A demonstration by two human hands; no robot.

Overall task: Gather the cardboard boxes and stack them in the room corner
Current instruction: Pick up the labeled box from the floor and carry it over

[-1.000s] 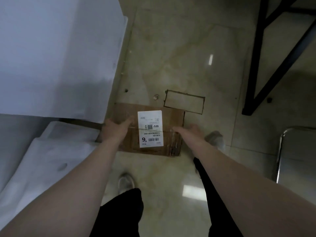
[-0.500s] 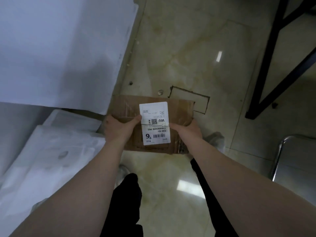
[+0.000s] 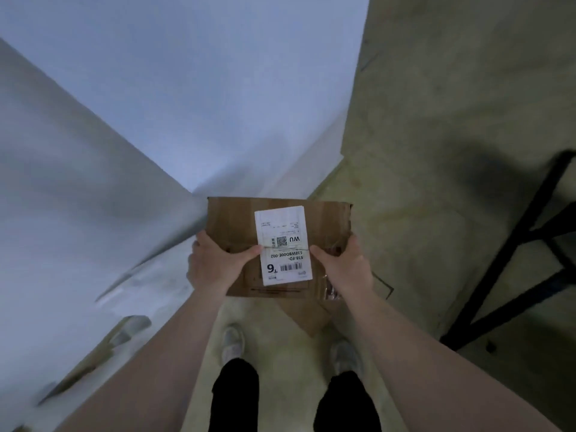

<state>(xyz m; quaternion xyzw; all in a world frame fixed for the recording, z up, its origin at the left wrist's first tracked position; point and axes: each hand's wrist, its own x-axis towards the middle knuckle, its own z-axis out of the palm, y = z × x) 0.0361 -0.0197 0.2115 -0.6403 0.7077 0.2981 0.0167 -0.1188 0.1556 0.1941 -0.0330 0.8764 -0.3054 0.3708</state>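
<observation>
A small brown cardboard box (image 3: 233, 222) with a white shipping label (image 3: 283, 244) on top is held in the air in front of me, above the floor. My left hand (image 3: 215, 266) grips its left side, thumb on the top face. My right hand (image 3: 346, 263) grips the right side, thumb on top next to the label. A loose bottom flap (image 3: 311, 319) hangs down under the box.
White wall panels (image 3: 187, 88) fill the left and upper view. White sheets and flat cardboard pieces (image 3: 93, 353) lie along the wall at lower left. A black metal table frame (image 3: 514, 266) stands at the right. My feet (image 3: 232, 341) stand on the beige tiled floor (image 3: 436, 151).
Both hands closed on the box and lifted it off the floor. The view swung up and left, so the wall now fills more of the frame.
</observation>
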